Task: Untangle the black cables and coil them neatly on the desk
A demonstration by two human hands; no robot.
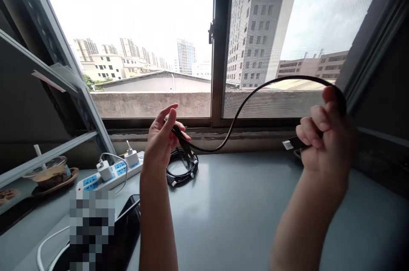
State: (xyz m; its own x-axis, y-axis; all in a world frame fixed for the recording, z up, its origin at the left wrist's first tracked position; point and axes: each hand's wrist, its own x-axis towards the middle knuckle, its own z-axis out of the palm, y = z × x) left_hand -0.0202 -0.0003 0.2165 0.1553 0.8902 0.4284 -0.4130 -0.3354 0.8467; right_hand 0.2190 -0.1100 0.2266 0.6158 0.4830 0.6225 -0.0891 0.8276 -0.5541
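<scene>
A black USB cable (234, 122) arcs through the air between my two hands, above the grey desk. My left hand (166, 134) pinches it between thumb and fingers, and part of the cable hangs below that hand. On the right, my right hand (322, 130) is closed around the other end, with the flat metal plug (287, 145) sticking out to the left of the fingers. A coiled black cable (194, 164) with visible plugs lies on the desk behind my left hand, partly hidden by it.
A white power strip (105, 177) with white chargers stands at the left. Near it are a dark device (129, 224) with a white cord and a lidded drink cup (53, 171) on a tray. Metal shelf bars (68, 147) slant along the left; a window (220, 70) is behind the desk.
</scene>
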